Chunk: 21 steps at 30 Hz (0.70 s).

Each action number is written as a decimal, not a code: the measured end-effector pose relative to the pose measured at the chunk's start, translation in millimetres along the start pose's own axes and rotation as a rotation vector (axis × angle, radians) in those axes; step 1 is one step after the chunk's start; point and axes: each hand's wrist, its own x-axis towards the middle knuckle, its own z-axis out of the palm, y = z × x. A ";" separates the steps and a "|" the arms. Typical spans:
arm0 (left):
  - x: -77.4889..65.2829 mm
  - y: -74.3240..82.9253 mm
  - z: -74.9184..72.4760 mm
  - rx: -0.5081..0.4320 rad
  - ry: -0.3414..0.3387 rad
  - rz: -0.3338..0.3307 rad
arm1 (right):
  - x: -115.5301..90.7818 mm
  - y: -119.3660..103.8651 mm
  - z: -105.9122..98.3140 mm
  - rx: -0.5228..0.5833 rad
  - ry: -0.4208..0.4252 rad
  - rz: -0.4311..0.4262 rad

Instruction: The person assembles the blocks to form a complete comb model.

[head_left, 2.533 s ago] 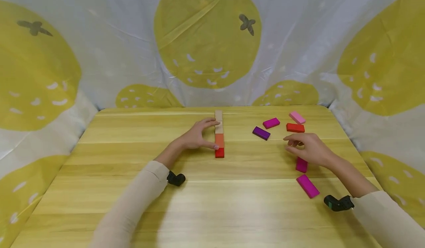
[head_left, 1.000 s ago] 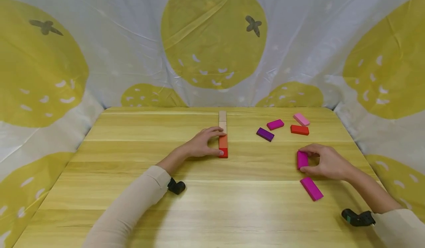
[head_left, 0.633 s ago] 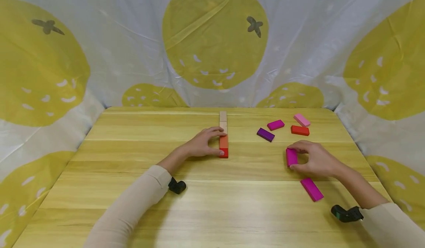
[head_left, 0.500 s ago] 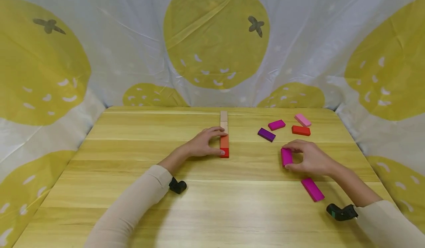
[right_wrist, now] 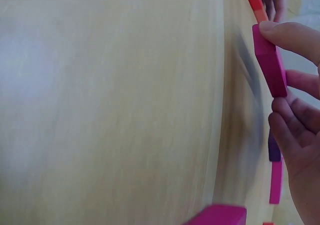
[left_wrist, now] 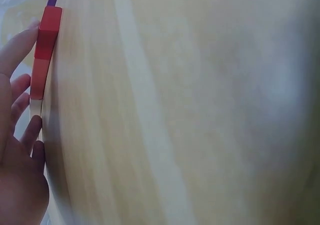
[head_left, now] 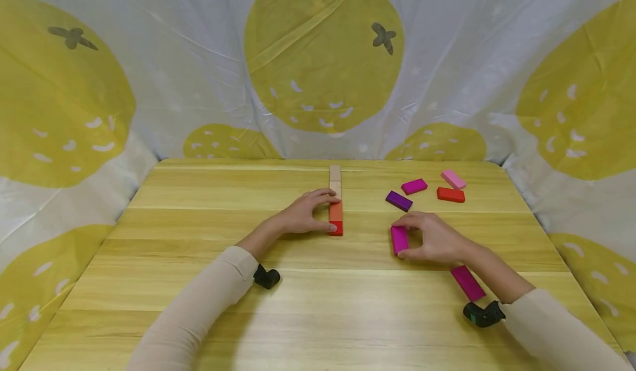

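Pinching a smooth, flat-faced magenta oblong block (head_left: pixel 399 240) by its ends in the right hand (head_left: pixel 439 239); resting the left hand (head_left: pixel 300 215) wide, with thumb on a red block (head_left: pixel 338 227).

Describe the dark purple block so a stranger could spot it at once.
On the wooden table, look toward the far right, beyond the right hand, at four loose blocks. The purple block is the one nearest the row touched by the left hand. It alone is dark purple; its neighbours are magenta, red and pale pink.
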 end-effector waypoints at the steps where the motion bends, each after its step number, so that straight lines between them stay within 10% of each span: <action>1: 0.2 0.3 -0.1 -0.001 -0.002 0.001 | 1.4 -1.9 1.4 0.008 -0.006 -0.005; 21: -1.2 4.9 -2.2 0.007 0.001 0.014 | 37.1 -36.6 21.0 0.010 -0.068 -0.154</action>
